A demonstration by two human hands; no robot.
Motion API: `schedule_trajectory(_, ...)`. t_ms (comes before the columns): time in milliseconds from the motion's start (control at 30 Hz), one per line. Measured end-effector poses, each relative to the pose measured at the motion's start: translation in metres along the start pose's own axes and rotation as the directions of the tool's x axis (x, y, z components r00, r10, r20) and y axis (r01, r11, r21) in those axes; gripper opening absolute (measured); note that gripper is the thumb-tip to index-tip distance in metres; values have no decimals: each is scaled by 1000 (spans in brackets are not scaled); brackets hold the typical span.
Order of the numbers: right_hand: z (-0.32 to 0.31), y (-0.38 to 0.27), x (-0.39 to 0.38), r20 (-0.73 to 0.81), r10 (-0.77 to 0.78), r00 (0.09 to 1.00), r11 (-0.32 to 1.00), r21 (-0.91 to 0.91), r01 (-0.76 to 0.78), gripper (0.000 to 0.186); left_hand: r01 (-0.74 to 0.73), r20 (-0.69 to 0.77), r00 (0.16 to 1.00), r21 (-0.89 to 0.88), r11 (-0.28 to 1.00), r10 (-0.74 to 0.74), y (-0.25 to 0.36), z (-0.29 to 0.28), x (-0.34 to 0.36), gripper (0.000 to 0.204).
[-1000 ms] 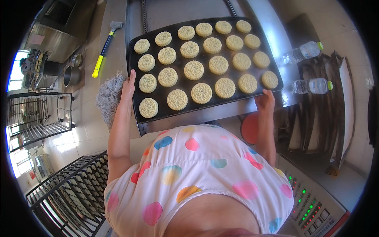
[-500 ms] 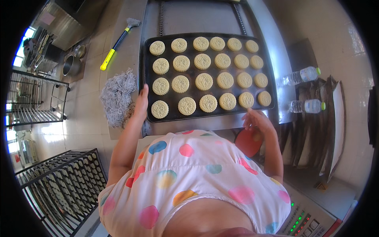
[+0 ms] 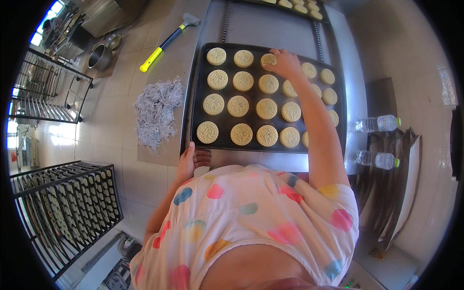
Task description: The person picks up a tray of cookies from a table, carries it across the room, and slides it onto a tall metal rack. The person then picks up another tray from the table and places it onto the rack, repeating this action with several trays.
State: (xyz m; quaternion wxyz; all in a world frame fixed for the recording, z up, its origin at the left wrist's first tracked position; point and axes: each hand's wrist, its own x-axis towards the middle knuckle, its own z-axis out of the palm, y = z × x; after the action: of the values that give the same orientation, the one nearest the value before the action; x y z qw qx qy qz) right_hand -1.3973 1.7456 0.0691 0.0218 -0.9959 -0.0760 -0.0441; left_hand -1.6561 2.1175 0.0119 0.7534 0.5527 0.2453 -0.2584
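Observation:
A dark baking tray (image 3: 227, 143) lies on the metal surface, bearing rows of round, pale, pattern-stamped mooncakes (image 3: 267, 109). My right hand (image 3: 286, 64) reaches across the tray to its far row. Its thumb and fingers close around the right side of one mooncake (image 3: 268, 60), which still rests on the tray. The right forearm covers part of the mooncakes on the right. At the tray's near left corner is my left hand (image 3: 189, 162), its thumb against the rim and its fingers stretched out below the near edge.
Left of the tray lie a heap of grey stringy cloth (image 3: 158, 113) and a yellow-handled scraper (image 3: 166, 44). Another tray of mooncakes (image 3: 319, 19) sits at the far end. Two plastic bottles (image 3: 379, 123) stand out at the right. A loaded rack (image 3: 72, 208) is at lower left.
My right hand has gone from the tray's near right edge to a far-row mooncake. My left hand has slid from the left side to the near corner. The view has shifted.

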Motion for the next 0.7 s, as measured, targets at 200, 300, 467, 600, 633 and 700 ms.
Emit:
schedule_trajectory(200, 10, -7, 30, 165, 3, 986, 999, -50, 6, 70, 10, -77, 997, -116, 993, -19, -14, 10, 2, 53)
schedule_trajectory(300, 20, -10, 35, 188, -7, 982, 995, -92, 25, 66, 32, -67, 997, -115, 993, -40, -15, 10, 3, 57)
schedule_trajectory(467, 20, -20, 36, 166, 15, 986, 995, -99, 2, 56, 45, -68, 996, -122, 992, -54, -17, 7, 7, 56)
schedule_trajectory(600, 19, -26, 26, 28, -54, 998, 994, -90, 57, 54, 47, -36, 998, -168, 985, -53, -19, 5, 10, 57)
schedule_trajectory(633, 19, -25, 23, -13, -78, 997, 993, -84, 77, 54, 60, -29, 997, -173, 983, -66, -17, 5, 9, 57)
schedule_trajectory(700, 29, -18, 21, -126, -120, 985, 993, -28, 117, 53, 90, -9, 996, -179, 980, -93, -13, 8, 9, 57)
